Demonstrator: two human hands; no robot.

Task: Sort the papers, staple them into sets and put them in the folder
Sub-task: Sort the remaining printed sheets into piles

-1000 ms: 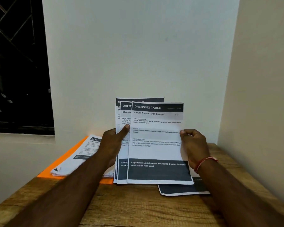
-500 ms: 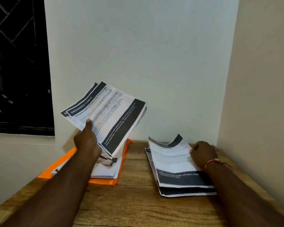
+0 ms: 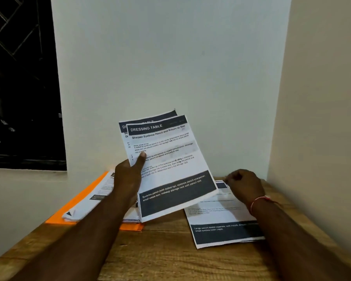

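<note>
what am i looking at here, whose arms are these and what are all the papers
There is no machine here. A person wears one camera on the head, looking forward and down, so you see their own two arms. The left hand holds up a few printed sheets, thumb on the front one, which is headed DRESSING TABLE. The right hand, fingers curled, is over a second pile of sheets lying on the wooden table; whether it grips one I cannot tell. Beneath the left forearm lies an orange folder with another paper stack on it. The job is sorting papers into sets.
</note>
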